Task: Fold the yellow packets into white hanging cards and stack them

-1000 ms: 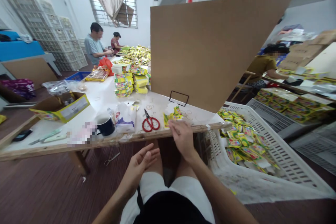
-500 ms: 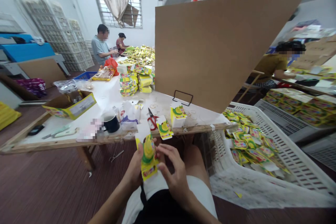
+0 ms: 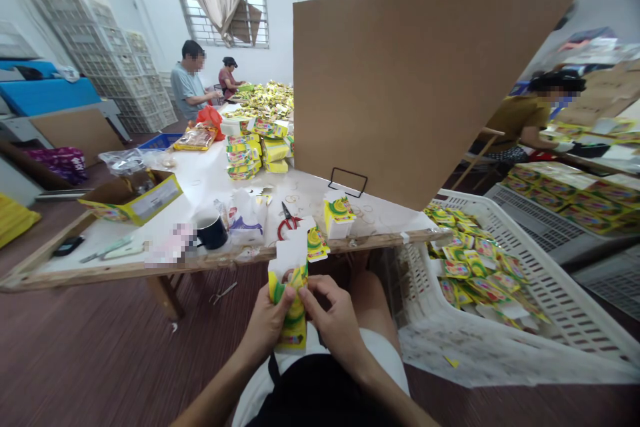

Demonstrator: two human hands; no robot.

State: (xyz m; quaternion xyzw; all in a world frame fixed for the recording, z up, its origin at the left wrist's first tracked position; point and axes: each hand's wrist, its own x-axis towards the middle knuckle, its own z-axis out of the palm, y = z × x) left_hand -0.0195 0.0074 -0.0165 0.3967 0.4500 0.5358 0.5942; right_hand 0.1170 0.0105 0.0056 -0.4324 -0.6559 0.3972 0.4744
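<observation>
Over my lap I hold a yellow and green packet (image 3: 293,303) with a white card top. My left hand (image 3: 266,322) grips its left side and my right hand (image 3: 334,321) pinches its right side; both hands are closed on it. Just beyond, at the table's near edge, lie another such packet (image 3: 317,244), a small upright stack of packets (image 3: 339,216) and red-handled scissors (image 3: 287,221). A white plastic crate (image 3: 540,310) at my right holds several more packets (image 3: 470,267).
A big brown cardboard sheet (image 3: 415,73) stands on the white table (image 3: 200,180). A dark mug (image 3: 211,230), an open yellow box (image 3: 131,197) and stacked packets (image 3: 250,150) sit on the table. Other people work at the far end and at the right.
My right hand left the table edge and both hands came together over my lap, taking hold of a packet. More packets now lie at the table's near edge.
</observation>
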